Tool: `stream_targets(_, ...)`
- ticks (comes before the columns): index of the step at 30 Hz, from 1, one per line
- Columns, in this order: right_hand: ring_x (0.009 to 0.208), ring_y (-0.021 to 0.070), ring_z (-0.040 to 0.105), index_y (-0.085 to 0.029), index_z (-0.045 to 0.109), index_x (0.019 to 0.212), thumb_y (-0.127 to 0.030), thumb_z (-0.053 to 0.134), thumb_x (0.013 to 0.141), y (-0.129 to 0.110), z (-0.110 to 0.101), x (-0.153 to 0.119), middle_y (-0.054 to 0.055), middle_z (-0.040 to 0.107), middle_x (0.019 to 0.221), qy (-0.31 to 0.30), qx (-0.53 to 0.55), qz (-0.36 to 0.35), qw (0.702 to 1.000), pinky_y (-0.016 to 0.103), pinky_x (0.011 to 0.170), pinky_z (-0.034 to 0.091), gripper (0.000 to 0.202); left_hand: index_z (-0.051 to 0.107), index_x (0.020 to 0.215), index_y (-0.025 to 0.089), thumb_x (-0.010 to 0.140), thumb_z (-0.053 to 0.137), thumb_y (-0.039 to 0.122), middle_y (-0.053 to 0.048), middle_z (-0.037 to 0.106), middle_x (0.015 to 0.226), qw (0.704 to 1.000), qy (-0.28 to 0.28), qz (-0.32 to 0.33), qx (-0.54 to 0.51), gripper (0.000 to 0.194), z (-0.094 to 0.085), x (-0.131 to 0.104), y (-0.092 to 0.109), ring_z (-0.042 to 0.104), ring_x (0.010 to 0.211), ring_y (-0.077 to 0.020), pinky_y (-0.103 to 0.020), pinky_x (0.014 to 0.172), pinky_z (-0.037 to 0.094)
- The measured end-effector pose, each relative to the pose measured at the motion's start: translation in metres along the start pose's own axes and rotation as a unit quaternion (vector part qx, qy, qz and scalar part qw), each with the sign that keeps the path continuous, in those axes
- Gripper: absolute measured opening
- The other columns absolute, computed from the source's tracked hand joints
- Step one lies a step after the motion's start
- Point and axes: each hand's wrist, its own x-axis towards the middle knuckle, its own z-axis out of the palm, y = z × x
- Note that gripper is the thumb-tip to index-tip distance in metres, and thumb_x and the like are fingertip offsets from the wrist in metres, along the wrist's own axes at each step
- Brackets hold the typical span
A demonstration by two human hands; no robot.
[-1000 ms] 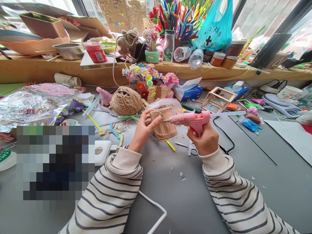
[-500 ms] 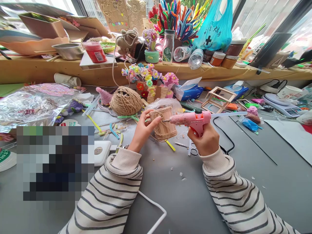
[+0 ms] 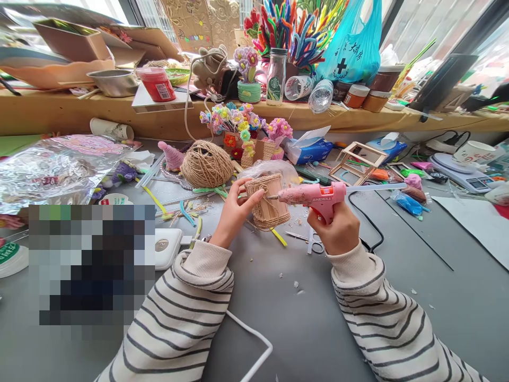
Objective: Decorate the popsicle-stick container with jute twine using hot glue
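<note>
A small wooden container (image 3: pixel 274 211) wrapped with twine at its rim and base is held up above the grey table. My left hand (image 3: pixel 237 212) grips it from the left, the thumb pressed on the twine at the front. In my right hand (image 3: pixel 338 225) is a pink glue gun (image 3: pixel 312 194), its nozzle pointing left at the twine beside my left thumb. A clear glue stick (image 3: pixel 376 187) sticks out of its back. Scissors (image 3: pixel 314 244) lie below the glue gun. Behind my left hand rests a ball of twine (image 3: pixel 207 164).
Flowers (image 3: pixel 238 124), a tissue pack (image 3: pixel 310 148) and a small wooden frame (image 3: pixel 356 162) stand behind. White box (image 3: pixel 167 249) lies left of my left wrist. A white cable (image 3: pixel 254 334) crosses the front. The ledge (image 3: pixel 159 116) holds jars and a blue bag (image 3: pixel 352 53).
The whole view has shifted very slightly. My hands, the container and the glue gun keep nearly the same positions relative to each other.
</note>
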Motion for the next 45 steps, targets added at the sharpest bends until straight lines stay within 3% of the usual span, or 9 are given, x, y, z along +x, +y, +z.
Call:
stream_targets(15, 0.043, 0.0133, 0.047, -0.016, 0.054, 0.098, -0.028, 0.052, 0.066, 0.011, 0.002, 0.001, -0.001, 0.055, 0.057, 0.016, -0.012, -0.043, 0.999, 0.026, 0.039, 0.041, 0.034, 0.045, 0.108, 0.023, 0.065, 0.061, 0.044, -0.006, 0.051, 0.106, 1.0, -0.002, -0.004, -0.007, 0.05, 0.0, 0.0, 0.0, 0.053, 0.096, -0.0189, -0.03, 0.077, 0.046)
stream_targets(25, 0.044, 0.0147, 0.049, -0.016, 0.053, 0.103, -0.028, 0.05, 0.067, 0.008, -0.001, -0.001, 0.001, 0.057, 0.059, -0.007, -0.002, -0.005, 1.0, 0.028, 0.041, 0.042, 0.038, 0.046, 0.107, 0.022, 0.064, 0.062, 0.043, -0.006, 0.052, 0.105, 1.0, 0.006, -0.009, -0.009, 0.051, 0.0, 0.0, 0.001, 0.054, 0.093, -0.0188, -0.03, 0.075, 0.047)
stream_targets(35, 0.044, 0.0147, 0.05, -0.016, 0.053, 0.103, -0.027, 0.052, 0.065, 0.014, 0.0, 0.001, 0.0, 0.056, 0.057, 0.008, -0.013, -0.038, 0.999, 0.028, 0.043, 0.044, 0.039, 0.046, 0.108, 0.022, 0.064, 0.062, 0.043, -0.007, 0.051, 0.106, 1.0, 0.003, -0.014, -0.007, 0.051, 0.0, 0.0, 0.002, 0.055, 0.09, -0.018, -0.029, 0.075, 0.047)
stream_targets(45, 0.043, 0.0149, 0.05, -0.015, 0.054, 0.103, -0.026, 0.049, 0.067, 0.009, -0.003, 0.0, 0.001, 0.057, 0.058, -0.005, 0.002, -0.013, 1.0, 0.029, 0.041, 0.044, 0.038, 0.046, 0.107, 0.023, 0.065, 0.062, 0.043, -0.006, 0.051, 0.106, 1.0, 0.004, -0.01, -0.007, 0.05, 0.0, -0.001, 0.002, 0.055, 0.092, -0.0179, -0.029, 0.075, 0.047)
